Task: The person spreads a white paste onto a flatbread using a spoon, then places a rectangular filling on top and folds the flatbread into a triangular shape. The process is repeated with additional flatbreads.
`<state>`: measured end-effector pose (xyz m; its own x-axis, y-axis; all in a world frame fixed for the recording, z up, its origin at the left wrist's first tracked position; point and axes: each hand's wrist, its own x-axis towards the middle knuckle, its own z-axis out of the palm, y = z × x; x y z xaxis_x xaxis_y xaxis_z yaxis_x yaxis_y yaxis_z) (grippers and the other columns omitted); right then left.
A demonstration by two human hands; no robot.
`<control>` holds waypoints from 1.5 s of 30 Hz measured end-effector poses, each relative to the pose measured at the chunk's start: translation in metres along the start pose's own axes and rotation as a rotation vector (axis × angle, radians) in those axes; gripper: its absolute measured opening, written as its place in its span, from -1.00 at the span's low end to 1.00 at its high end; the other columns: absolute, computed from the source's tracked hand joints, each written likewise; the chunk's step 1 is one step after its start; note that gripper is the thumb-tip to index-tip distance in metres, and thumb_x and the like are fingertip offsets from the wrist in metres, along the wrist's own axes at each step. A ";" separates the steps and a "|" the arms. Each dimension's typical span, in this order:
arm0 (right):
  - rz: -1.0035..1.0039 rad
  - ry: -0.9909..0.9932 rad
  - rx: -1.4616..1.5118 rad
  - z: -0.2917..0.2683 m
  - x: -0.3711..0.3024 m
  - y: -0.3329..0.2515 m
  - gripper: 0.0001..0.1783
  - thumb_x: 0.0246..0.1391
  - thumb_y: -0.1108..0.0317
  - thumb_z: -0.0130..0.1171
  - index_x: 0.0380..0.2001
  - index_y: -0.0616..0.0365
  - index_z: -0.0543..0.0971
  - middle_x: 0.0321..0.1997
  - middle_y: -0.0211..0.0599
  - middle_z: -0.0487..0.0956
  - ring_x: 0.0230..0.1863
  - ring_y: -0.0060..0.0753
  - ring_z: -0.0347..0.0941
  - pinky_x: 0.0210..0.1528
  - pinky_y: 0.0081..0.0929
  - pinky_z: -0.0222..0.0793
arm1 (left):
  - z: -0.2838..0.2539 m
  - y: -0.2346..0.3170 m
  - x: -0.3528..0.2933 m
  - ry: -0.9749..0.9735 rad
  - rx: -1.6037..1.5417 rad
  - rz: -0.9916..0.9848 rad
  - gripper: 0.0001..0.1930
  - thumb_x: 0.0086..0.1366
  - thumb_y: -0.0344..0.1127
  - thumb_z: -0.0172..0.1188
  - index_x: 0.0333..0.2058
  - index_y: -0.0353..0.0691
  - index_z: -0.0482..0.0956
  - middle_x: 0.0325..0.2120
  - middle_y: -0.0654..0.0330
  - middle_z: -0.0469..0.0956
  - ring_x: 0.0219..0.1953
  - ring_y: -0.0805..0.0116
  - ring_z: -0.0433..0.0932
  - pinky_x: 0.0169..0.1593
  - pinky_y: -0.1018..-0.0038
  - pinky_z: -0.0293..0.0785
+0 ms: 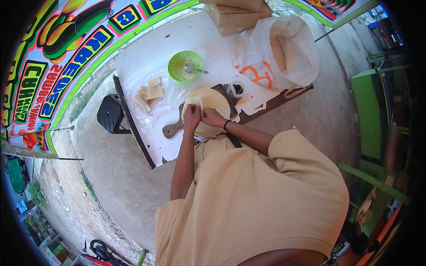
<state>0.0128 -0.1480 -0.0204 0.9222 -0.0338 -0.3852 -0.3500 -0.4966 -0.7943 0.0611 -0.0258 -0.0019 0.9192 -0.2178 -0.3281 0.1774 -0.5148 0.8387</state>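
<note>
A thin pale wrapper (197,102) is pinched between the fingers of my left hand (192,116) and my right hand (214,118), which are close together at the near side of the table. Both hands are closed on it, though the fingertips are too small to make out fully. Beneath lie round, pale yellowish wrappers (220,103) on a wooden board (173,130), whose handle sticks out to the left. Several folded pale wraps (148,94) lie farther left. Beyond my hands stands a green bowl (177,73) with a metal spoon (199,71) in it.
A white plastic bag (306,57) slumps on the table's right side, beside brown cardboard boxes (230,20). The white table covering (155,53) is torn along the near edge. A black stool (111,113) stands left, a printed banner (95,53) hangs beyond, and a green cabinet (366,115) is right.
</note>
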 end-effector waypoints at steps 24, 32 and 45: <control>0.059 -0.118 -0.383 -0.085 0.078 -0.030 -0.58 -0.12 -0.07 0.21 -0.25 -0.09 0.66 -0.09 -0.18 0.62 -0.01 -0.07 0.52 0.06 -0.14 0.40 | 0.004 0.027 0.018 -0.003 0.424 0.210 -0.65 0.04 -0.37 0.24 -0.14 -0.28 0.58 -0.43 -0.02 0.62 -0.34 0.11 0.62 -0.24 0.29 0.51; 0.115 -0.184 -0.410 -0.075 0.093 -0.014 -0.63 -0.02 0.02 0.13 -0.16 -0.10 0.63 -0.03 -0.15 0.59 0.04 -0.07 0.50 0.07 0.10 0.33 | 0.011 0.009 0.016 -0.116 0.384 0.238 -0.48 -0.06 -0.40 0.20 -0.02 -0.27 0.52 -0.49 -0.03 0.56 -0.41 0.07 0.57 -0.22 0.24 0.49; -0.194 -0.223 -0.378 -0.085 0.093 0.000 -0.66 -0.14 0.05 0.32 -0.45 0.12 0.64 -0.46 -0.08 0.61 -0.31 -0.04 0.57 -0.23 -0.22 0.45 | 0.026 0.024 -0.004 0.090 0.712 0.486 -0.77 0.09 -0.25 0.28 -0.28 -0.17 0.57 -0.34 0.12 0.55 -0.23 0.14 0.53 -0.18 0.23 0.39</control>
<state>0.1120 -0.2253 -0.0163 0.8923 0.2571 -0.3710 -0.0523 -0.7576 -0.6506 0.0527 -0.0594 0.0082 0.8658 -0.4972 0.0566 -0.4767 -0.7851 0.3955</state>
